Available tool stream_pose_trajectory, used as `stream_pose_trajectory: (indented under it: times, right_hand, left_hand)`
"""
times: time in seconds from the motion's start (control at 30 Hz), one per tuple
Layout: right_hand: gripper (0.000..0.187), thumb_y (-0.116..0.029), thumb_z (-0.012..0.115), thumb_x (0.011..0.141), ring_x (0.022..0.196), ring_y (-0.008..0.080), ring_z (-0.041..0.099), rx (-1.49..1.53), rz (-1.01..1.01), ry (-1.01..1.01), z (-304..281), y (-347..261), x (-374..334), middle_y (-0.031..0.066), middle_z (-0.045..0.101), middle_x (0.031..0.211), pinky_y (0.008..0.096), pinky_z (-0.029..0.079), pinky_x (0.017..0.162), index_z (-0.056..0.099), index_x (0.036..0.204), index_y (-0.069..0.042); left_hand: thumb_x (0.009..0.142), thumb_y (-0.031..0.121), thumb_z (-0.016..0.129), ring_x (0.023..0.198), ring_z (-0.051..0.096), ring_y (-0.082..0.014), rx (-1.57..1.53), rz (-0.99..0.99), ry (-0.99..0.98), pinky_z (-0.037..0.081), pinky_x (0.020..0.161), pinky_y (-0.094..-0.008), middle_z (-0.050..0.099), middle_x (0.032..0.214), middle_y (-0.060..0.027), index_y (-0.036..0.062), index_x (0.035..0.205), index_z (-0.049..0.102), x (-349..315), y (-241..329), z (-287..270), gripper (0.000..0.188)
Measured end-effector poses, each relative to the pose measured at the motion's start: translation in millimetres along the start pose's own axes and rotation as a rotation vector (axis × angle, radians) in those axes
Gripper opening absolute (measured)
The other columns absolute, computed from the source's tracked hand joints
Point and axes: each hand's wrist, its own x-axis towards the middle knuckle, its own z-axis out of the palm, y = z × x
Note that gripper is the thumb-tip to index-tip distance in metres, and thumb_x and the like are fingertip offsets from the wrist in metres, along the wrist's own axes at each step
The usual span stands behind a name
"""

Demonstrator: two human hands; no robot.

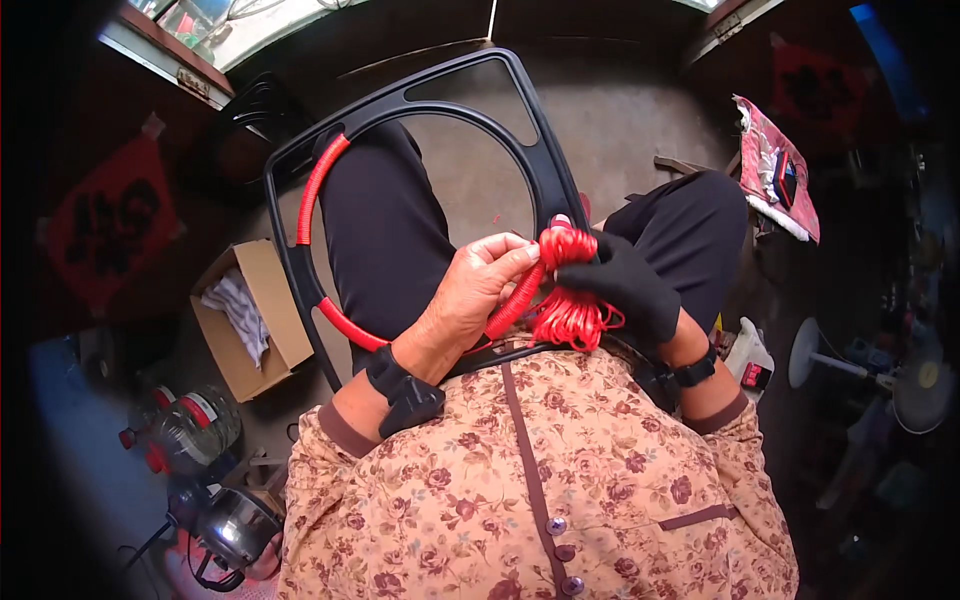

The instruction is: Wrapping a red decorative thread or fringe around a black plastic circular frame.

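A black frame (548, 188) with a round opening lies tilted across my lap. Glossy red cord is wound tightly round its inner ring in separate stretches, one at the upper left (321, 188), one at the lower left (350, 326), and one between my hands (514, 304). My bare left hand (468, 288) has thumb and forefinger pinched together on the red cord beside the ring. In a black glove, my right hand (632, 288) is closed around a looped bundle of red cord (568, 322), slightly blurred. Some gloved fingers are hidden behind the bundle.
A cardboard box (278, 335) holding a striped cloth stands at the left. Below it are large clear bottles (198, 422) and a shiny metal kettle (238, 527). At the right are a red-covered stool (780, 170), a white bag (750, 355) and a fan (808, 352).
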Motion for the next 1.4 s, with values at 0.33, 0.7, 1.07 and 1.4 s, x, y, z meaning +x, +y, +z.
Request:
stream_pose_trajectory:
  times: [0.33,0.7,1.07,1.4]
  right_hand:
    - [0.034,-0.016,0.058,0.09,0.094,0.0078,0.057,0.224,0.102,0.069,-3,5,-28,0.0013,0.061,0.103,0.0238,0.047,0.085,0.056,0.121,0.0]
    - [0.037,-0.015,0.047,0.099,0.103,0.0244,0.063,-0.22,-0.388,0.523,-94,62,-91,0.015,0.062,0.118,0.0343,0.051,0.091,0.048,0.133,-0.001]
    - [0.028,-0.012,0.064,0.089,0.09,0.0117,0.06,-0.209,-0.444,0.647,-51,-7,33,0.0034,0.063,0.102,0.0268,0.05,0.082,0.059,0.114,-0.001]
    - [0.052,-0.032,0.051,0.099,0.111,0.0246,0.061,0.497,-0.231,-0.322,-8,7,54,0.0178,0.061,0.124,0.0354,0.05,0.096,0.045,0.136,0.002]
  left_hand:
    - [0.096,0.021,0.06,0.068,0.067,-0.0122,0.015,-0.044,-0.088,0.057,0.06,-0.0209,0.068,0.084,-0.0092,0.0019,0.099,0.059,-4,5,0,0.02]
    - [0.097,0.021,0.058,0.066,0.068,-0.0166,-0.116,-0.021,-0.125,0.057,0.058,-0.0243,0.067,0.082,-0.0131,0.0011,0.103,0.057,-4,12,2,0.021]
    - [0.095,0.015,0.06,0.071,0.069,-0.0158,0.047,-0.047,-0.11,0.06,0.064,-0.026,0.067,0.082,-0.0101,0.0007,0.095,0.059,-10,19,9,0.014]
    - [0.094,0.016,0.062,0.074,0.068,-0.0153,-0.081,-0.205,-0.141,0.058,0.064,-0.0272,0.068,0.089,-0.0095,-0.001,0.114,0.058,-5,8,2,0.027]
